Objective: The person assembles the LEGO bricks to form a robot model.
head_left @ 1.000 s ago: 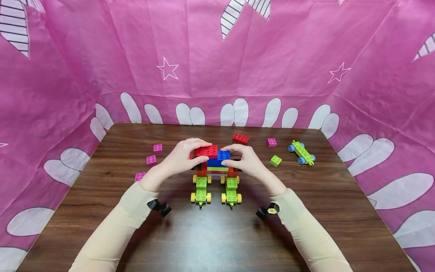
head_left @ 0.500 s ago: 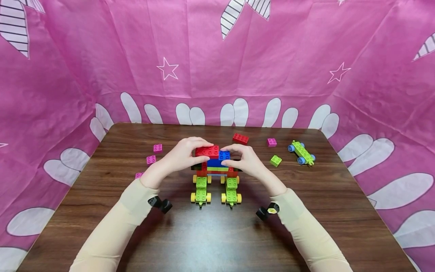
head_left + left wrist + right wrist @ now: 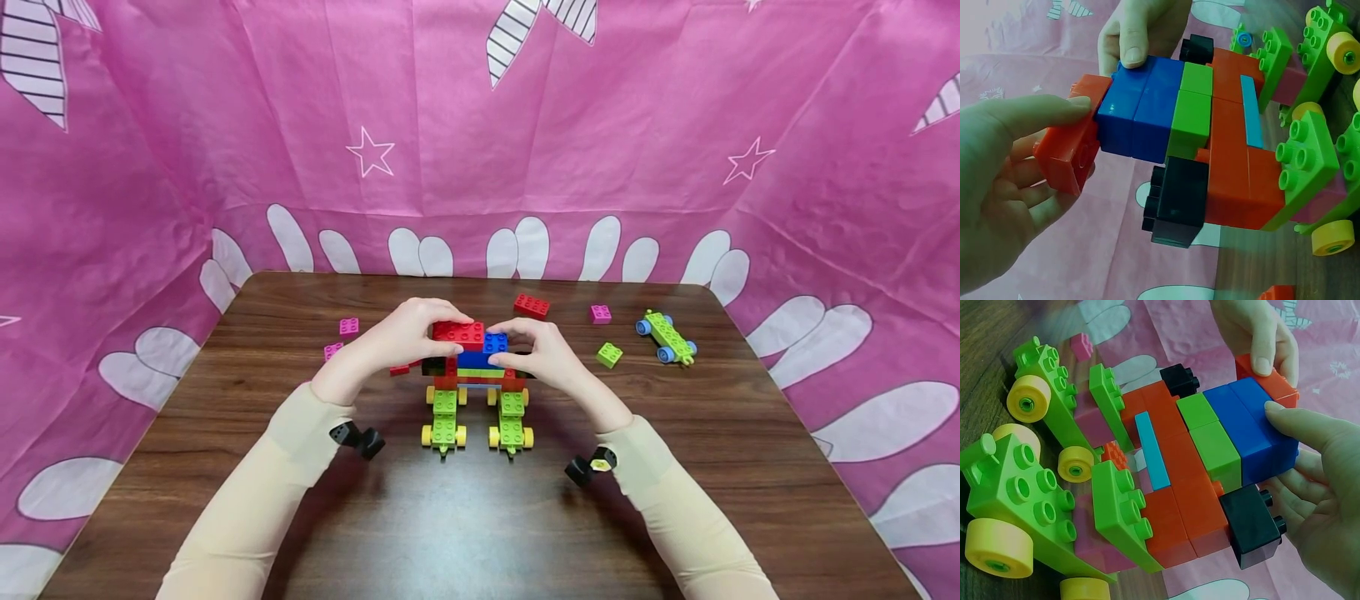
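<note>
My left hand (image 3: 408,333) pinches a red brick (image 3: 461,333) between thumb and fingers at the top of a brick figure. In the left wrist view the red brick (image 3: 1066,150) is tilted against the upper blue brick (image 3: 1124,109); whether its studs are joined cannot be told. My right hand (image 3: 1329,450) grips the blue bricks (image 3: 1250,428) from the right side. Beneath them come green bricks (image 3: 1216,437), red bricks (image 3: 1179,469), a light blue piece (image 3: 1152,450) and black side bricks (image 3: 1179,200). Green wheeled bases (image 3: 444,429) with yellow wheels carry the figure.
Pink bricks (image 3: 348,326) lie at the left, partly behind my left forearm. A loose red brick (image 3: 532,306), a pink brick (image 3: 600,314), a green brick (image 3: 609,355) and a green car base (image 3: 666,337) with blue wheels lie at the back right of the wooden table (image 3: 465,525).
My left hand and the red brick have shifted slightly to the right over the blue top. The left forearm now hides one pink brick. My right hand has stayed in place.
</note>
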`<state>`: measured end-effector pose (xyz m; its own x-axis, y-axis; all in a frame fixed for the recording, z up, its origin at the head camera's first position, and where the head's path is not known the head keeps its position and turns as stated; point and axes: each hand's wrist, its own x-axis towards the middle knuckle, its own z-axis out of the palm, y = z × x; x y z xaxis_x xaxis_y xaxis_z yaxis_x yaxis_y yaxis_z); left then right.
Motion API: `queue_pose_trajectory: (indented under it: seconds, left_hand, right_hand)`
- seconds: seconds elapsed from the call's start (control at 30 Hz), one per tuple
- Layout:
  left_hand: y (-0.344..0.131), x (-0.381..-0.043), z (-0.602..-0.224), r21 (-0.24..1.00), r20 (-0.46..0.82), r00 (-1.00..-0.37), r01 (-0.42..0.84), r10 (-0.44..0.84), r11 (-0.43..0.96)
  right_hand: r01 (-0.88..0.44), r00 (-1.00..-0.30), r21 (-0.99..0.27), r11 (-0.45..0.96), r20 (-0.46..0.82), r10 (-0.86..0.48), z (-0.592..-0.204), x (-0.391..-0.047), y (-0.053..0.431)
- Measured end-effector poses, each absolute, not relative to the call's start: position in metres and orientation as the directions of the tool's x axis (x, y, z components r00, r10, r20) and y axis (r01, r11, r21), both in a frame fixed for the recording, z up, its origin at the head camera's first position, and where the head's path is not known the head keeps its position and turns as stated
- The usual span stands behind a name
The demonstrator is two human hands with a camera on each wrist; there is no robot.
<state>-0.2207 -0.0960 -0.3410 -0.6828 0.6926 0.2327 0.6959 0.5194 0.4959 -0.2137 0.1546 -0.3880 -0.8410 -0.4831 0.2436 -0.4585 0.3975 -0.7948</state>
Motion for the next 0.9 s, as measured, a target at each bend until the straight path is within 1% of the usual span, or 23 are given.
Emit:
queue_pose_trajectory:
  seconds: [0.13, 0.5, 0.9]
  left_hand:
    - [-0.0952, -0.2218, -0.3384, 0.495, 0.209, -0.685, 0.690, 0.698, 0.528]
    - [-0.0929, -0.2233, -0.3318, 0.516, 0.133, -0.716, 0.641, 0.685, 0.569]
    - [-0.0924, -0.2232, -0.3327, 0.536, 0.133, -0.719, 0.631, 0.682, 0.561]
  right_hand:
    - [-0.460, -0.840, -0.795, 0.396, 0.245, -0.484, -0.3881, -0.2139, 0.1548]
    - [-0.457, -0.841, -0.798, 0.393, 0.244, -0.482, -0.3895, -0.2152, 0.1547]
    - [-0.434, -0.850, -0.819, 0.374, 0.236, -0.471, -0.3906, -0.2140, 0.1545]
